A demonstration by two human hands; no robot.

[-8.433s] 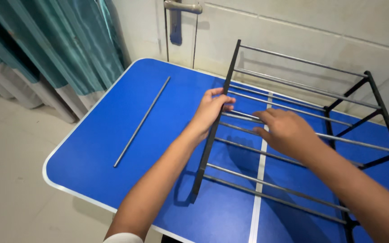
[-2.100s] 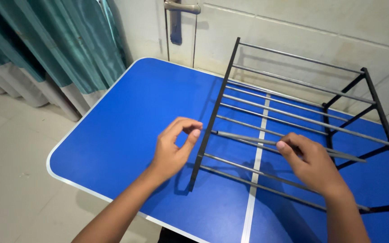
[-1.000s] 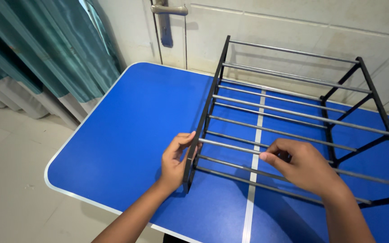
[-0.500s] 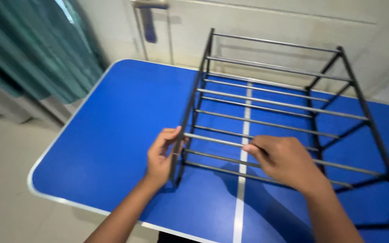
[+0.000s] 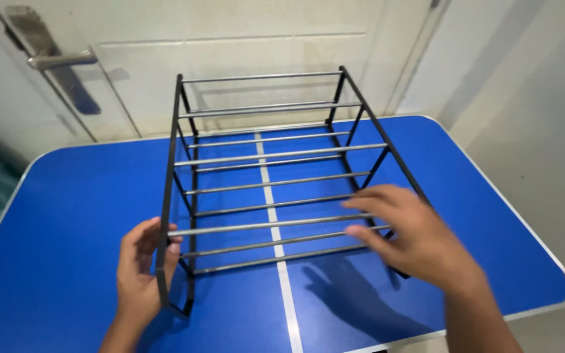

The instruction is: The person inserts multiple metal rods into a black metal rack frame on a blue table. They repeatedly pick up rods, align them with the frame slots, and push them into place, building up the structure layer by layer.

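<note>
Since the picture just before, your view has swung to the right, so the curtain is almost gone and the metal rack (image 5: pixel 276 176) now sits in the middle of the blue table (image 5: pixel 73 222) by the door (image 5: pixel 230 59). Your left hand (image 5: pixel 140 271) curls around the near left post to keep the rack steady. Your right hand (image 5: pixel 413 238) rests loosely on the front rods, fingers not closed, likely to feel that they sit right.

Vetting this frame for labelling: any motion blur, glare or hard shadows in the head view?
Head view: right hand smeared by motion blur, fingertips soft; left hand and rack sharper. Hard dark hand shadow on the blue table below the right hand. Mild sheen on the rack's rods, no blown glare. Door handle slightly soft.
</note>
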